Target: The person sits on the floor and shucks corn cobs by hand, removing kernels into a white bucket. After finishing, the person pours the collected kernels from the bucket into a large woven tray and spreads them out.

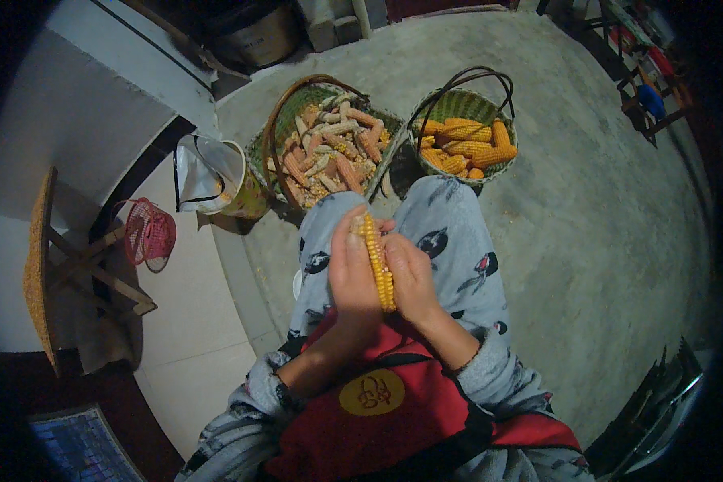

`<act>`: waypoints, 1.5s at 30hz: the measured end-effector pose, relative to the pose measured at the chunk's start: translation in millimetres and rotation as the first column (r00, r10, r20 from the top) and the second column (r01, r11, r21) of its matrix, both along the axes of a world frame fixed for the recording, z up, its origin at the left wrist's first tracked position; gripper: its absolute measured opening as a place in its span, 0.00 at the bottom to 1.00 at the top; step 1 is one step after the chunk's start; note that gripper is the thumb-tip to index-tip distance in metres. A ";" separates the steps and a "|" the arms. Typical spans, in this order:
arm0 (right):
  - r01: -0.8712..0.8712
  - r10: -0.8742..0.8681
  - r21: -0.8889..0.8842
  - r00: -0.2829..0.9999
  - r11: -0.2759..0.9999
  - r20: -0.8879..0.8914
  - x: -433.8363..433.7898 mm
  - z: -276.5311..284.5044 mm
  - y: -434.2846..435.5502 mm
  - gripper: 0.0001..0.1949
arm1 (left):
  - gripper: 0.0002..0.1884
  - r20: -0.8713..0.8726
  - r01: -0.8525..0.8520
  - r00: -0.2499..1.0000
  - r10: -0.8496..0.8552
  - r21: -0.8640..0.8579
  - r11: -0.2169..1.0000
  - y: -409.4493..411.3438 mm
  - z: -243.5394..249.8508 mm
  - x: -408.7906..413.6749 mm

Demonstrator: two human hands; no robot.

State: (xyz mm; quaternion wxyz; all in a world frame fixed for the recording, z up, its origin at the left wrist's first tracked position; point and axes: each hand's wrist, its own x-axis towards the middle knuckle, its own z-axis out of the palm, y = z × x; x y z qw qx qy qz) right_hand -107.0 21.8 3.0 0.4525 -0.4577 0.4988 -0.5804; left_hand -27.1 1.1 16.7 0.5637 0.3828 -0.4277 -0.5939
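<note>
A dried yellow corn cob (378, 265) lies lengthwise between my hands, above my lap. Its kernels still cover the visible face, while a strip along the right edge looks pale. My left hand (350, 265) wraps around its left side, with the thumb near the far end. My right hand (411, 271) presses against its right side; those fingertips are partly hidden behind the cob. Beyond my knees, a wide woven basket (391, 147) holds many stripped cobs and loose kernels. To its right, a smaller round basket (467, 102) contains several yellow corn cobs.
Left of the wide basket stands a bucket (241, 193) with a plastic bag (202, 165) in it. A pink woven hat (150, 232) hangs by a wooden folding stand (105, 271). A small wooden chair (651, 105) stands far right on the concrete floor (590, 211).
</note>
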 end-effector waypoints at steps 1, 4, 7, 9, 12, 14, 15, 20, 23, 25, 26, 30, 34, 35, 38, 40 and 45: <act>0.014 -0.014 -0.016 1.000 1.000 -0.012 -0.3 0.2 -0.9 0.17 | 0.21 0.017 -0.008 1.000 0.008 0.010 1.000 -0.7 3.0 -1.5; 0.014 -0.025 -0.075 0.989 0.997 -0.145 -3.9 -8.5 -3.6 0.17 | 0.20 -0.016 -0.023 1.000 0.025 0.067 0.997 -2.2 10.3 -3.5; -0.075 -0.025 0.212 0.900 0.974 0.435 1.2 -19.6 -2.4 0.16 | 0.21 -0.101 -0.047 0.993 0.057 0.105 0.993 -5.1 13.9 -3.1; -0.030 0.007 0.105 0.976 0.994 0.216 2.3 -0.9 4.4 0.16 | 0.21 -0.095 -0.071 0.992 0.080 0.090 0.993 -8.4 12.2 -0.7; -0.022 0.022 0.030 1.000 0.999 -0.014 7.2 6.0 6.3 0.16 | 0.20 -0.018 -0.118 0.993 0.119 0.051 0.992 -12.3 1.6 2.8; -0.012 0.013 0.018 0.999 1.000 -0.042 9.2 3.4 6.9 0.16 | 0.20 -0.011 -0.158 0.987 0.159 0.064 0.985 -11.2 -1.7 -0.4; -0.001 0.001 0.017 1.000 1.000 -0.013 9.8 1.2 7.3 0.17 | 0.20 -0.023 -0.151 0.988 0.152 0.056 0.987 -11.0 -2.9 -0.3; 0.034 -0.042 0.071 0.992 0.997 0.116 9.6 -17.2 5.7 0.17 | 0.20 -0.041 -0.110 0.993 0.112 0.047 0.993 -10.9 1.7 -1.0; -0.017 -0.018 0.151 0.973 0.988 0.230 5.9 -15.7 4.5 0.17 | 0.20 -0.069 -0.100 0.992 0.106 0.082 0.992 -11.6 -2.0 2.2; -0.026 -0.005 0.135 0.974 0.991 0.228 6.3 -19.0 5.8 0.16 | 0.20 -0.067 -0.116 0.990 0.124 0.121 0.986 -12.1 -3.8 4.1; -0.014 -0.009 0.135 0.986 0.991 0.169 7.4 -15.0 7.3 0.16 | 0.20 -0.058 -0.127 0.989 0.135 0.125 0.984 -12.9 -3.6 4.9; 0.035 -0.035 0.056 0.999 0.998 0.001 13.3 -4.5 8.0 0.14 | 0.20 -0.017 -0.168 0.985 0.170 0.098 0.981 -15.9 -5.0 6.1; 0.063 -0.067 0.052 0.996 0.997 0.065 16.3 -15.6 7.8 0.14 | 0.20 -0.005 -0.186 0.982 0.187 0.106 0.977 -14.5 -9.9 3.7; 0.030 -0.053 0.144 0.986 0.989 0.156 14.8 -17.0 7.5 0.14 | 0.20 -0.008 -0.182 0.983 0.184 0.116 0.977 -13.8 -8.3 3.2; -0.116 -0.026 0.316 0.911 0.942 0.411 4.4 -18.3 7.2 0.15 | 0.19 -0.105 -0.151 0.979 0.174 0.198 0.968 -11.1 2.9 2.0; -0.220 0.014 0.313 0.836 0.924 0.549 -2.7 -15.5 8.6 0.15 | 0.20 -0.106 -0.132 0.981 0.166 0.271 0.953 -10.8 10.4 2.1; -0.019 -0.019 0.162 0.973 0.987 0.231 12.4 -13.4 10.7 0.14 | 0.20 -0.071 -0.213 0.970 0.231 0.199 0.957 -18.6 -8.5 6.2</act>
